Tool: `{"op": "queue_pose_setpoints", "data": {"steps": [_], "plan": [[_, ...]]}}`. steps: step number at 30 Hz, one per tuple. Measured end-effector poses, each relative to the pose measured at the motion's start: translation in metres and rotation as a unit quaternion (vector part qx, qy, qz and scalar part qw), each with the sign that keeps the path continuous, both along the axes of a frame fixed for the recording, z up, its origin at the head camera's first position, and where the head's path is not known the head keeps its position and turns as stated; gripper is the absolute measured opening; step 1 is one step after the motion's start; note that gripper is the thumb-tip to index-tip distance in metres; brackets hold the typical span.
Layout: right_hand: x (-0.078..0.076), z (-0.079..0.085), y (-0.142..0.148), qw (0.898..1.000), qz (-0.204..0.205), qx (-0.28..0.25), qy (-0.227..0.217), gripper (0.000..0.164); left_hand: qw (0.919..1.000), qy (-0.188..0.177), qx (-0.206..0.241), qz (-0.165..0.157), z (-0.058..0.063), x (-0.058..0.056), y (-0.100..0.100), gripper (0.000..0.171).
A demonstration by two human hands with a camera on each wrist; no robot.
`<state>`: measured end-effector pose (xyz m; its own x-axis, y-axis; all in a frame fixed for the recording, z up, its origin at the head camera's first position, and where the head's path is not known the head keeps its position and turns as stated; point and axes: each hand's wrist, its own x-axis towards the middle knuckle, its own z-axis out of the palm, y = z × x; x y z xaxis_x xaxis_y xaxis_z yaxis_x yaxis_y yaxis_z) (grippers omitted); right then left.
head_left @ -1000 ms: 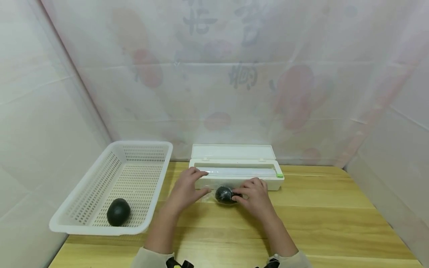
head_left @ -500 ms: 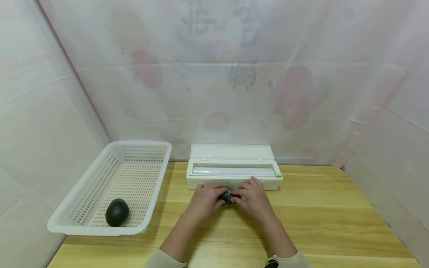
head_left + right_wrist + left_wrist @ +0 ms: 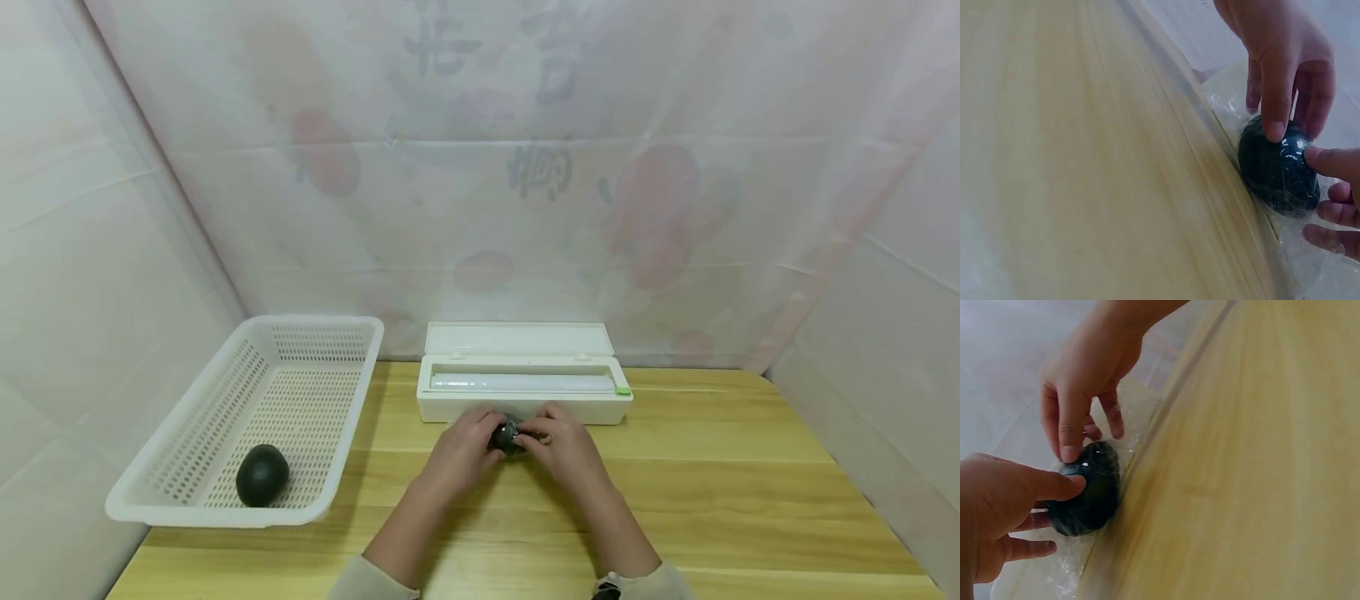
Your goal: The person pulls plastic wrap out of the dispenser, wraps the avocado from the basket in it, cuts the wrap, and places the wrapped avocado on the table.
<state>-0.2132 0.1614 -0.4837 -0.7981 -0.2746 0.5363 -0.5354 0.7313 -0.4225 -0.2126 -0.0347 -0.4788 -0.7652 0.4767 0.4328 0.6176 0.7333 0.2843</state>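
now gripping dark oval object point(image 3: 509, 436) with fingers of left hand point(image 3: 459, 448) and right hand point(image 3: 567, 447) alike, near worktop point(image 3: 750, 475) far edge, likely snugging film point(image 3: 1069, 569)

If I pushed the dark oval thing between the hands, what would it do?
The dark oval thing might roll or wobble, because its sides curve. It could be slippery: shiny clear film clings to it. The film's loose, crinkly edges would probably flop.

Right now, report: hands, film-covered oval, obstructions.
Left hand, right hand on oval. Oval in clear film. Box just beyond; nothing blocking seen.
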Motion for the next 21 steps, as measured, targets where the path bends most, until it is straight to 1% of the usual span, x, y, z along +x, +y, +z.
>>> {"op": "queue_pose_setpoints", "data": {"steps": [2, 4, 7, 10, 12, 15, 16, 18, 21], "plan": [[0.001, 0.001, -0.001, 1.0, -0.008, -0.002, -0.015, 0.018, 1.0, 0.0, -0.005, 0.006, -0.002, 0.0, 0.001, 0.054], [0.001, 0.002, -0.002, 1.0, -0.013, 0.003, -0.022, 0.021, 0.9998, 0.009, -0.014, 0.011, -0.004, 0.001, 0.003, 0.057], [0.002, 0.004, -0.002, 1.0, -0.01, 0.021, -0.021, 0.025, 0.9994, 0.021, -0.026, 0.012, -0.005, 0.0, 0.003, 0.052], [0.003, 0.007, 0.0, 0.999, -0.003, 0.023, -0.038, 0.02, 0.9994, 0.024, -0.024, 0.011, -0.006, 0.0, 0.003, 0.048], [0.003, 0.01, 0.003, 0.998, 0.0, 0.007, -0.063, 0.016, 0.9996, 0.021, -0.019, 0.009, -0.006, 0.0, 0.002, 0.047], [0.002, 0.012, 0.009, 0.993, -0.006, -0.042, -0.11, 0.013, 0.9997, 0.014, -0.02, 0.005, -0.006, 0.0, 0.002, 0.047], [0.001, 0.012, 0.012, 0.991, -0.007, -0.058, -0.118, 0.013, 0.9997, 0.011, -0.022, 0.005, -0.006, 0.0, 0.002, 0.047], [0.0, 0.012, 0.016, 0.988, -0.007, -0.082, -0.129, 0.016, 0.9994, 0.005, -0.034, 0.007, -0.006, 0.0, 0.003, 0.047], [-0.002, 0.011, 0.02, 0.989, -0.005, -0.08, -0.126, 0.018, 0.9984, -0.014, -0.052, 0.017, -0.005, 0.001, 0.003, 0.047]]}}
